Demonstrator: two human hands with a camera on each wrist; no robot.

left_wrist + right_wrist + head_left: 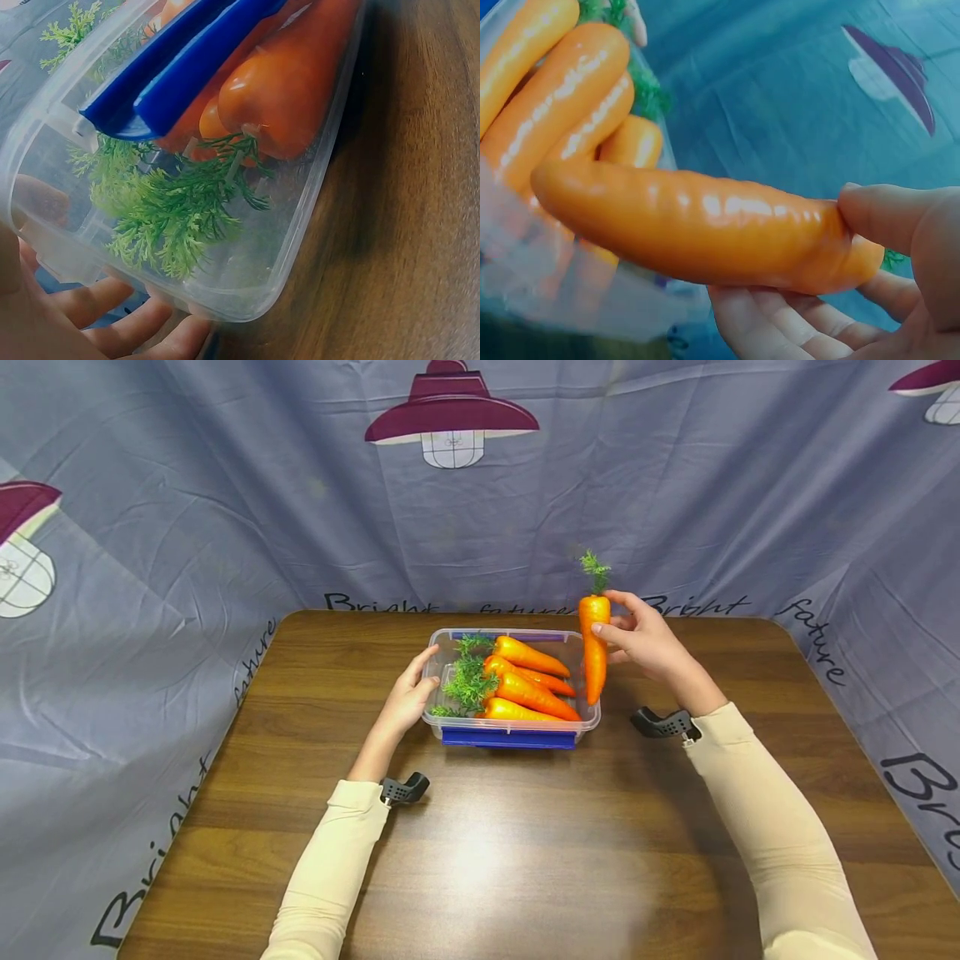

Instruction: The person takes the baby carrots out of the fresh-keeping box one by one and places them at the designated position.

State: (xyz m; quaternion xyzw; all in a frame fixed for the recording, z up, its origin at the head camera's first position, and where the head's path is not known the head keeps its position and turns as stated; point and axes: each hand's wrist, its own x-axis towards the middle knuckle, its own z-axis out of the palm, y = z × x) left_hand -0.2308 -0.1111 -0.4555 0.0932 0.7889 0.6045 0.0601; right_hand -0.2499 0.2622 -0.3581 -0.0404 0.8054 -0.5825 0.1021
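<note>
My right hand (647, 639) pinches an orange carrot (594, 647) near its leafy top, thumb on one side and fingers on the other. The carrot hangs upright, tip down, at the right end of a clear plastic container (512, 725). In the right wrist view the held carrot (705, 225) lies across the picture. My left hand (408, 697) holds the container's left end, and in the left wrist view its fingers (142, 326) lie against the outer wall. Several carrots (528, 692) lie inside, their green leaves (468, 685) toward the left.
The container stands on a brown wooden table (480, 827), near its back edge. A blue clip flap (510, 738) hangs along its front side. Grey-blue curtain (262, 485) with printed lamps surrounds the table. Each wrist wears a black camera mount (663, 723).
</note>
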